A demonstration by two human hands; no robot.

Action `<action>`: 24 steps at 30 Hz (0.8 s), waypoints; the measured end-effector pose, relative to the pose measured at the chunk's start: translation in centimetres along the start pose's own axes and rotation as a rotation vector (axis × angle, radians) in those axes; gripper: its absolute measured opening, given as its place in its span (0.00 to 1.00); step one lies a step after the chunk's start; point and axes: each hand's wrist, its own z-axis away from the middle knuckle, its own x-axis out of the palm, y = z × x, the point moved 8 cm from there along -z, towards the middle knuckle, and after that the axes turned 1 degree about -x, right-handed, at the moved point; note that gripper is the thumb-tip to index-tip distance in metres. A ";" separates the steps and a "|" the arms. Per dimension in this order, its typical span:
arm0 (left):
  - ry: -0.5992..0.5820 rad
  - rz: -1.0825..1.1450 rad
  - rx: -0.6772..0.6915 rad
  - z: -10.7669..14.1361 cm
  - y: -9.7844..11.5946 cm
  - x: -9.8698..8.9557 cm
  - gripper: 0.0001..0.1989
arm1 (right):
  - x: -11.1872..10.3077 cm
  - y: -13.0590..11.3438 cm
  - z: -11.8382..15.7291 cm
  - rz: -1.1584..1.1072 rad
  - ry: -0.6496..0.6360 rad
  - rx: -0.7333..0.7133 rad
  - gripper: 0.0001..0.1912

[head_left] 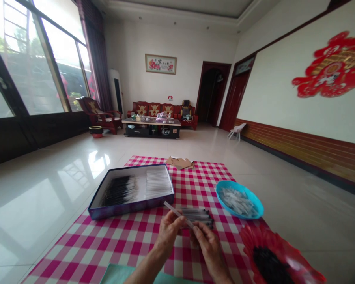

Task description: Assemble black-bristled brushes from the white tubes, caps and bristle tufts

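A slim, translucent whitish tube (171, 208) slants between my two hands above the checked cloth. The fingers of my left hand (169, 229) are pinched around its middle. My right hand (207, 240) grips its lower right end, and the fingertips cover that end. Just beyond my hands lies a small pile of clear tubes with black ends (199, 215), partly hidden by my fingers. To the left is a shallow dark-blue box (130, 208). Inside it, a row of black slender pieces (117, 191) lies beside a row of white tubes (159, 183).
On the pink-and-white checked tablecloth (130, 244), a blue bowl (258, 213) holds small clear pieces. Nearer right, a red petal-edged dish (301, 260) holds small black pieces. Brown cardboard scraps (180, 163) lie at the far edge, a pale green cloth (115, 274) at the near edge.
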 end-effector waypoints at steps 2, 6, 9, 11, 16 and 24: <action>-0.012 -0.037 0.004 0.1 0.3 0.0 0.22 | 0.0 -0.1 0.0 -0.002 -0.002 0.002 0.17; -0.042 -0.065 -0.017 0.3 0.0 0.1 0.24 | 0.0 0.0 0.0 -0.005 -0.010 0.015 0.18; -0.022 -0.040 -0.053 0.1 -1.0 -0.3 0.23 | -0.1 0.1 -0.1 -0.002 0.008 0.011 0.17; 0.030 -0.013 -0.082 -0.1 -1.6 -1.0 0.22 | -0.4 0.3 -0.1 -0.002 0.040 0.010 0.17; 0.094 0.029 -0.083 -0.6 -1.6 -2.2 0.20 | -1.2 1.5 -0.3 -0.044 0.115 0.022 0.20; 0.008 0.073 -0.122 0.2 -2.1 -0.8 0.20 | -1.3 1.2 -0.2 -0.029 0.116 -0.019 0.17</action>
